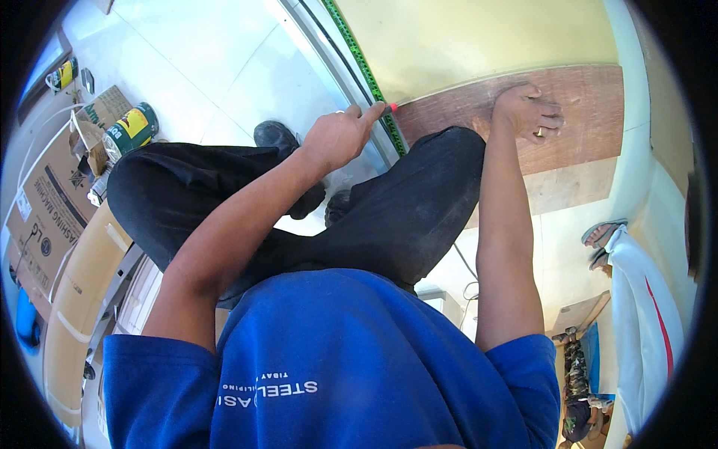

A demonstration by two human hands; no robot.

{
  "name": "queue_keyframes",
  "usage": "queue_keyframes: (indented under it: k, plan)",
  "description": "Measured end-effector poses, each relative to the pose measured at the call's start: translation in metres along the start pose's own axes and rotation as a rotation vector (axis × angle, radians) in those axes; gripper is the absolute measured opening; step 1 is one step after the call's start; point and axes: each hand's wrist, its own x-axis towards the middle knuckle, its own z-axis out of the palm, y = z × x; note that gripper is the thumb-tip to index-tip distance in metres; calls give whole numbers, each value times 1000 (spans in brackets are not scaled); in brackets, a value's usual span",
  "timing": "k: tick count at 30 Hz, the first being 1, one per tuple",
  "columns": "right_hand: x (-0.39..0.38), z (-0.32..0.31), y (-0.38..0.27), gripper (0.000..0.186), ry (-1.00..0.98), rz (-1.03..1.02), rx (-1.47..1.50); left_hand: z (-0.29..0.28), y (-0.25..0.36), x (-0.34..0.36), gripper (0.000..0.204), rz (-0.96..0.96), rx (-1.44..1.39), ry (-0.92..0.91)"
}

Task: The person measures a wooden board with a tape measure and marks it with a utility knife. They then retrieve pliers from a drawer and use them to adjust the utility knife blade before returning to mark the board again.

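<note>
My left hand [340, 140] is closed around a small, mostly hidden tool with a red tip [391, 109]. Its index finger points along the tool, and the tip meets the left end of a reddish-brown plywood board [583, 101]. Right there runs a green patterned strip [357, 56], beside a metal track. My right hand [529, 114] presses on the board, fingers bent and slightly apart, a ring on one of them. The board lies across a pale yellow sheet [486, 37]. A lighter wooden piece [572, 183] shows below the board.
My bent knees [449, 161] flank the work, one close to the board. On the left are a green paint can [134, 129], a smaller can [63, 75] and a large cardboard box [48, 206]. A white cloth [647, 299] hangs at right, near another person's foot [600, 234].
</note>
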Motion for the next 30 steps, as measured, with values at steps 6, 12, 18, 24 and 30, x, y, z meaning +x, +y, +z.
queue_keyframes:
  k: [6, 12, 18, 24, 30]
  plan:
    - [0, 1, 0, 82, 5, -4, -16, -3, -2, 14, 52, 10, -17, -95]
    - [3, 4, 3, 84, 9, -9, -15, -7, 1, 14, 48, -10, -30, -91]
    - [2, 4, 2, 85, 7, 11, -30, -5, 5, 19, 47, -16, -32, -111]
    - [1, 1, 1, 84, -20, 10, -27, 0, -1, 23, 48, -3, -54, -114]
    - [2, 4, -1, 83, 32, 16, -44, 2, 3, 23, 46, -22, -65, -123]
